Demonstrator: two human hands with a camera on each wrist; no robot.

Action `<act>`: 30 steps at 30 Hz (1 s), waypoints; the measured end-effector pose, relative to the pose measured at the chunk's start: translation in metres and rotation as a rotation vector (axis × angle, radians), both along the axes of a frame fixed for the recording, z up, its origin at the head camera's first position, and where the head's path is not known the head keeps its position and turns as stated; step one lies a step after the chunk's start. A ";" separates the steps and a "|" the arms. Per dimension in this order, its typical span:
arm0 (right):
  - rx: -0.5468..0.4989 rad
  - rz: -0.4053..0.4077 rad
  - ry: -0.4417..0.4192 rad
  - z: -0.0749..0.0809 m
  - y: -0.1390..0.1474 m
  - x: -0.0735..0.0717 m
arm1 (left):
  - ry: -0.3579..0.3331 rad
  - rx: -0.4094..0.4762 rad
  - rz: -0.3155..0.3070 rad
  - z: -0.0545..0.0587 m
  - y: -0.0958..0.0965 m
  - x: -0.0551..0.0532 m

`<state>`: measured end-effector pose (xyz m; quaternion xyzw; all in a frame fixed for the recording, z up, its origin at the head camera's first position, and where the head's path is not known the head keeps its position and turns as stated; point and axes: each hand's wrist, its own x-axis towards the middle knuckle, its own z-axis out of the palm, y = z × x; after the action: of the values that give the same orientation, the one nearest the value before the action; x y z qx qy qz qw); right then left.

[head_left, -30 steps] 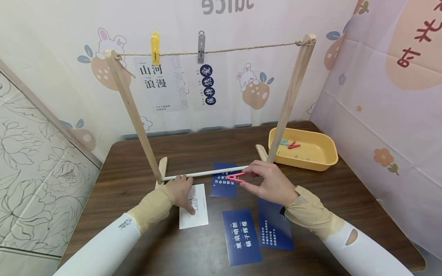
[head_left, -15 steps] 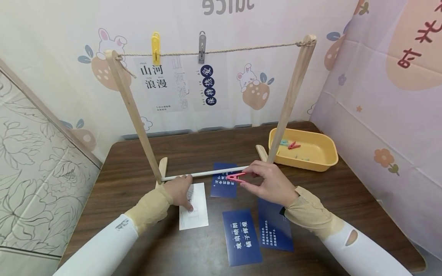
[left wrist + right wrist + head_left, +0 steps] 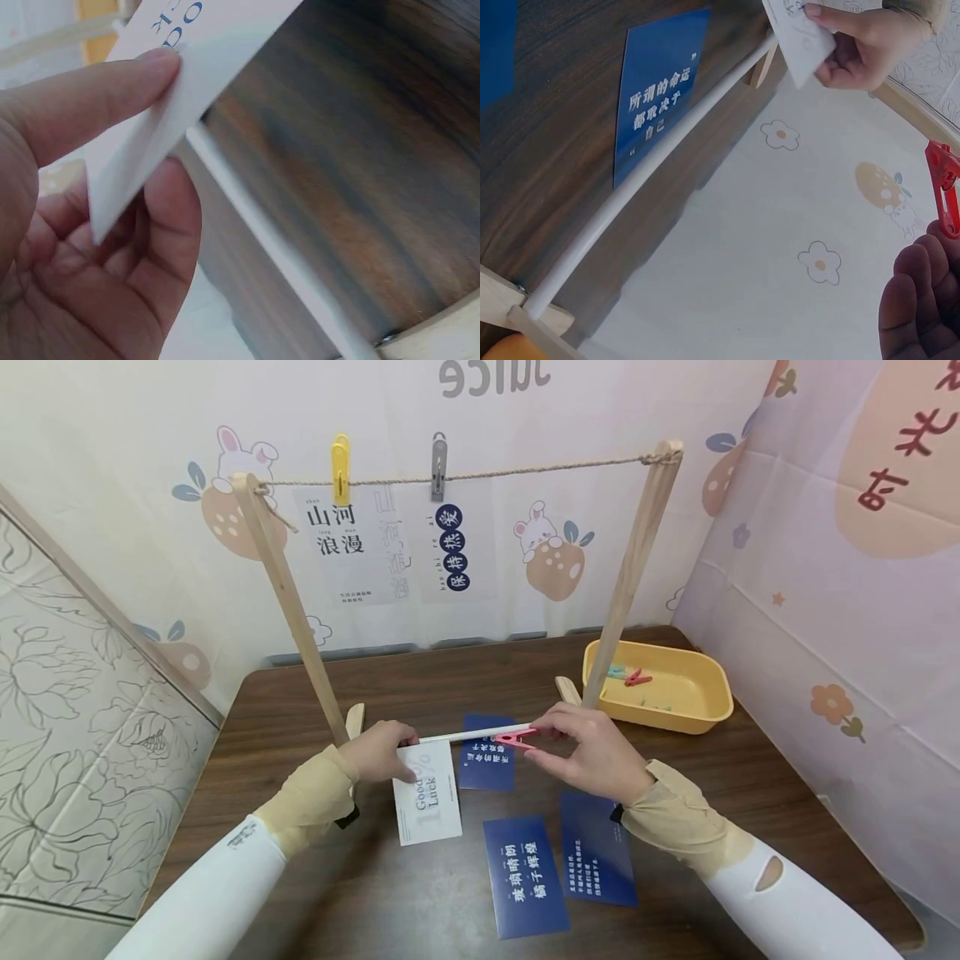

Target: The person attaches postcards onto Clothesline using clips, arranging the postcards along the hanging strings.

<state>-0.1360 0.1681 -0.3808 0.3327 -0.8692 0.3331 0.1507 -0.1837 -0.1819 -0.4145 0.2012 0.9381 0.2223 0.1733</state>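
Observation:
My left hand point(image 3: 378, 750) pinches a white card point(image 3: 431, 806) printed "Good Luck" by its far left corner, thumb on top and fingers underneath. In the left wrist view the card point(image 3: 217, 45) is tilted up above the wooden table. My right hand point(image 3: 592, 752) holds a red clothespin point(image 3: 514, 738) between thumb and fingers, its nose pointing left. In the right wrist view that clothespin point(image 3: 943, 187) shows at the right edge. A white rod point(image 3: 480, 732) runs behind both hands. Overhead, a twine line point(image 3: 540, 469) carries a yellow clothespin point(image 3: 341, 468) and a grey clothespin point(image 3: 438, 468), each with a card below.
Wooden posts point(image 3: 288, 602) hold up the line. Blue cards lie on the table: one under the rod point(image 3: 487, 768), one in front point(image 3: 527, 877), one point(image 3: 600, 852) partly beneath my right forearm. At the back right a yellow basin point(image 3: 712, 681) contains small clothespins point(image 3: 637, 677).
The white card, earlier flat on the table under my left hand, is now lifted in that hand's pinch. The left hand has shifted slightly up and left; the right barely moved.

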 end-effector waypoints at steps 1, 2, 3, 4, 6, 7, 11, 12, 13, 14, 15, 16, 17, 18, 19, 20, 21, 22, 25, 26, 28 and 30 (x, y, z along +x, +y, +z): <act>0.005 -0.003 0.000 0.001 0.000 0.000 | -0.004 0.014 -0.013 0.002 0.000 -0.001; 0.010 -0.006 0.000 0.003 0.001 0.000 | -0.011 0.028 -0.026 0.005 0.000 -0.001; 0.016 -0.010 0.001 0.005 0.001 0.000 | -0.022 0.042 -0.033 0.007 0.000 -0.002; 0.019 -0.014 0.002 0.006 0.002 0.000 | -0.029 0.057 -0.047 0.010 0.000 -0.003; 0.026 -0.019 0.006 0.010 0.002 -0.001 | -0.044 0.084 -0.066 0.016 0.001 -0.004; 0.028 -0.019 0.009 0.011 0.003 -0.001 | -0.049 0.096 -0.071 0.019 0.001 -0.004; 0.030 -0.019 0.007 0.018 0.005 -0.003 | -0.024 0.134 -0.109 0.032 0.002 -0.005; 0.029 -0.018 0.004 0.019 0.006 -0.004 | -0.011 0.145 -0.116 0.035 0.002 -0.006; 0.028 -0.017 0.002 0.021 0.006 -0.004 | 0.004 0.156 -0.123 0.038 0.002 -0.006; 0.027 -0.016 0.001 0.023 0.007 -0.005 | 0.020 0.169 -0.129 0.041 0.003 -0.006; 0.026 -0.014 0.002 0.025 0.008 -0.005 | 0.037 0.179 -0.133 0.044 0.003 -0.006; 0.028 -0.014 0.004 0.027 0.009 -0.005 | 0.052 0.191 -0.135 0.047 0.003 -0.006; 0.029 -0.014 0.009 0.029 0.009 -0.006 | 0.062 0.200 -0.136 0.050 0.003 -0.006; 0.030 -0.012 0.016 0.031 0.010 -0.007 | 0.071 0.210 -0.132 0.053 0.003 -0.006; 0.030 -0.010 0.022 0.033 0.010 -0.007 | 0.077 0.217 -0.127 0.056 0.003 -0.006; 0.028 -0.007 0.028 0.035 0.011 -0.008 | 0.081 0.225 -0.120 0.058 0.004 -0.006; 0.028 -0.005 0.035 0.036 0.011 -0.009 | 0.086 0.231 -0.113 0.061 0.004 -0.006; 0.025 -0.002 0.041 0.038 0.011 -0.010 | 0.091 0.234 -0.107 0.063 0.004 -0.007; 0.014 0.005 0.060 0.042 0.012 -0.011 | 0.113 0.238 -0.086 0.071 0.005 -0.008; 0.009 0.007 0.068 0.043 0.012 -0.012 | 0.127 0.238 -0.080 0.074 0.005 -0.008; 0.004 0.007 0.082 0.046 0.013 -0.012 | 0.162 0.237 -0.065 0.080 0.006 -0.008; -0.002 0.005 0.093 0.049 0.013 -0.014 | 0.198 0.246 -0.048 0.086 0.008 -0.009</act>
<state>-0.1496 0.1810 -0.3317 0.3501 -0.8601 0.3183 0.1905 -0.1927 -0.1738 -0.3287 0.2642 0.9113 0.3102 0.0594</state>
